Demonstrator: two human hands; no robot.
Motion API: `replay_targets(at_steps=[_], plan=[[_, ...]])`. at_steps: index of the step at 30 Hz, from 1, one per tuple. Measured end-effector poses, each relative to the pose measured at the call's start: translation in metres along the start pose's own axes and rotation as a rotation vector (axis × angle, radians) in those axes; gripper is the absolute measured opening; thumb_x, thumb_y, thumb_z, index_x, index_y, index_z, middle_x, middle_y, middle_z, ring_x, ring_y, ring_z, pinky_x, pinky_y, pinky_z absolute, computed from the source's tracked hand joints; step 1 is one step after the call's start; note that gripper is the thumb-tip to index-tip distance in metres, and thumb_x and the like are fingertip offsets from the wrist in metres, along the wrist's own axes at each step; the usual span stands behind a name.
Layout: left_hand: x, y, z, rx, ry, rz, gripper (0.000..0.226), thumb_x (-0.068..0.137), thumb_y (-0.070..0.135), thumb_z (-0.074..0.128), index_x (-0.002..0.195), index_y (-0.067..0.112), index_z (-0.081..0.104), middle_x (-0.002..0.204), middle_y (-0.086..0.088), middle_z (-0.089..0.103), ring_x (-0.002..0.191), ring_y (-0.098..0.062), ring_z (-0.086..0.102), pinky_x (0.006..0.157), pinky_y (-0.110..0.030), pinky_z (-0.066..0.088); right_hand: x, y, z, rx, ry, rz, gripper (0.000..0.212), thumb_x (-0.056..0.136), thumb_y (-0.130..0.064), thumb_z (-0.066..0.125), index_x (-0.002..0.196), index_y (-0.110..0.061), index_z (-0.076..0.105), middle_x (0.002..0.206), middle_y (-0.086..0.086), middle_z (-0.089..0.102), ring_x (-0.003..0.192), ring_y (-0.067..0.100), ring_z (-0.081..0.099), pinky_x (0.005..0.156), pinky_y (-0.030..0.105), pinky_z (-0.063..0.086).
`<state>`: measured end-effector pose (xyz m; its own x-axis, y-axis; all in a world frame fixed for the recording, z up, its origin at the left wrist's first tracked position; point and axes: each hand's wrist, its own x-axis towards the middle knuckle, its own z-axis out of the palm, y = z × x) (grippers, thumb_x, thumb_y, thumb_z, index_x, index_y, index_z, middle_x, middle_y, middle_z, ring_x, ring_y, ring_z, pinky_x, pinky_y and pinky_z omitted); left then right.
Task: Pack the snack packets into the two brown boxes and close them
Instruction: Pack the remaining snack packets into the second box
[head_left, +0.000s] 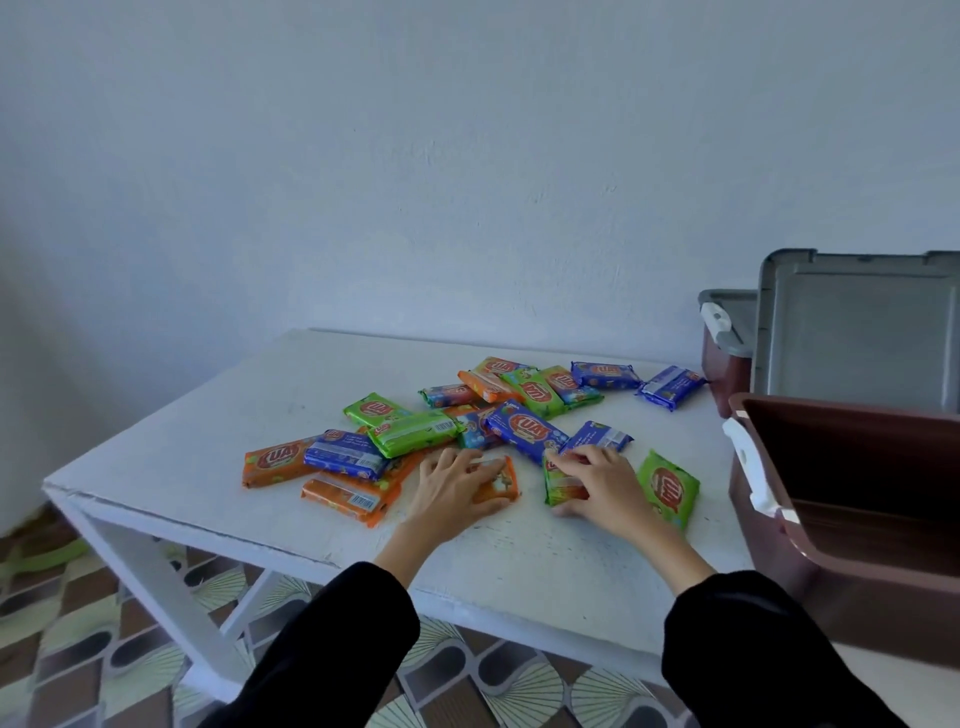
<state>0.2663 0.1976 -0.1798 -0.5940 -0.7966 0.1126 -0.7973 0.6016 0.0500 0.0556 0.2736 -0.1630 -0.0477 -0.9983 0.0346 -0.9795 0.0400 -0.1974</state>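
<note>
The person's left hand (457, 486) lies over an orange snack packet (503, 480) at the near edge of the heap, fingers curled across its top and thumb at its near side, gripping it. The right hand (602, 480) pinches a green snack packet (560, 488) the same way. Both packets rest on the white table (208, 441). The other snack packets (524, 428) lie scattered behind them. At the right, the near brown box (857, 587) stands open with its grey lid (857, 332) upright; the far brown box (724, 371) is lidded.
</note>
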Motion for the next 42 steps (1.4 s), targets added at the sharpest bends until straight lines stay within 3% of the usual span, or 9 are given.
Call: replay_targets(at_steps=[4,8,14,18,22,25,30,34,42], plan=[[-0.005,0.000,-0.003,-0.102,-0.002,-0.016,0.061,0.085,0.060,0.047,0.140,0.040,0.034,0.134,0.005,0.041,0.124,-0.018,0.033,0.099,-0.036,0.029,-0.006,-0.003,-0.006,-0.012,-0.037,-0.063,0.078,0.075,-0.061,0.059,0.142,-0.038,0.027,0.142,0.000,0.039,0.128,0.022,0.035,0.108,0.037,0.029],[-0.006,0.001,-0.005,-0.306,-0.055,-0.005,0.060,0.085,0.047,0.058,0.140,0.031,0.039,0.129,-0.001,0.047,0.116,-0.020,0.043,0.093,-0.030,0.038,-0.014,0.016,-0.017,0.067,-0.111,-0.096,0.073,0.078,-0.050,0.064,0.141,-0.040,0.028,0.146,-0.003,0.034,0.133,0.019,0.031,0.104,0.034,0.035],[-0.002,0.007,-0.020,-0.369,0.035,-0.020,0.059,0.075,0.037,0.073,0.128,0.019,0.055,0.112,-0.003,0.064,0.085,-0.008,0.047,0.063,-0.012,0.031,-0.015,0.009,-0.022,0.056,-0.022,-0.074,0.064,0.078,-0.043,0.067,0.137,-0.033,0.041,0.135,0.001,0.046,0.124,0.019,0.040,0.096,0.030,0.041],[0.002,0.005,-0.049,-0.422,0.105,-0.073,0.058,0.072,0.035,0.076,0.125,0.023,0.057,0.110,-0.003,0.065,0.085,-0.010,0.054,0.074,-0.017,0.043,-0.014,0.002,-0.040,0.162,0.123,-0.038,0.062,0.078,-0.036,0.070,0.135,-0.030,0.046,0.123,0.005,0.053,0.114,0.021,0.045,0.088,0.027,0.040],[0.011,0.011,-0.096,-0.503,0.192,-0.015,0.056,0.066,0.032,0.081,0.119,0.023,0.063,0.106,-0.003,0.068,0.086,-0.010,0.059,0.072,-0.012,0.044,-0.014,-0.001,-0.080,0.266,0.308,-0.009,0.061,0.074,-0.032,0.074,0.130,-0.026,0.052,0.113,0.006,0.058,0.105,0.022,0.050,0.083,0.028,0.041],[0.022,0.030,-0.132,-0.497,0.214,0.055,0.055,0.061,0.036,0.084,0.113,0.028,0.066,0.098,-0.002,0.070,0.087,-0.015,0.062,0.079,-0.029,0.050,-0.023,0.012,-0.121,0.290,0.362,0.020,0.059,0.073,-0.030,0.075,0.128,-0.024,0.054,0.107,0.010,0.058,0.098,0.024,0.055,0.074,0.023,0.034],[0.041,0.100,-0.169,-0.485,0.164,0.241,0.052,0.064,0.033,0.083,0.114,0.028,0.066,0.102,-0.002,0.068,0.092,-0.015,0.060,0.084,-0.030,0.048,-0.058,0.063,-0.172,0.250,0.378,0.090,0.058,0.071,-0.030,0.077,0.125,-0.025,0.057,0.108,0.012,0.062,0.099,0.027,0.058,0.072,0.025,0.034],[0.060,0.167,-0.173,-0.466,0.110,0.380,0.053,0.065,0.038,0.081,0.114,0.031,0.065,0.101,-0.006,0.068,0.094,-0.020,0.061,0.086,-0.039,0.049,-0.095,0.111,-0.192,0.223,0.365,0.190,0.060,0.069,-0.030,0.079,0.125,-0.028,0.058,0.116,0.008,0.062,0.106,0.025,0.056,0.074,0.025,0.034],[0.091,0.288,-0.148,-0.367,-0.061,0.573,0.055,0.069,0.039,0.078,0.120,0.027,0.062,0.104,-0.007,0.066,0.095,-0.018,0.059,0.083,-0.030,0.044,-0.158,0.208,-0.206,0.217,0.217,0.299,0.060,0.063,-0.031,0.083,0.119,-0.028,0.062,0.114,0.003,0.067,0.099,0.018,0.058,0.082,0.027,0.042]])
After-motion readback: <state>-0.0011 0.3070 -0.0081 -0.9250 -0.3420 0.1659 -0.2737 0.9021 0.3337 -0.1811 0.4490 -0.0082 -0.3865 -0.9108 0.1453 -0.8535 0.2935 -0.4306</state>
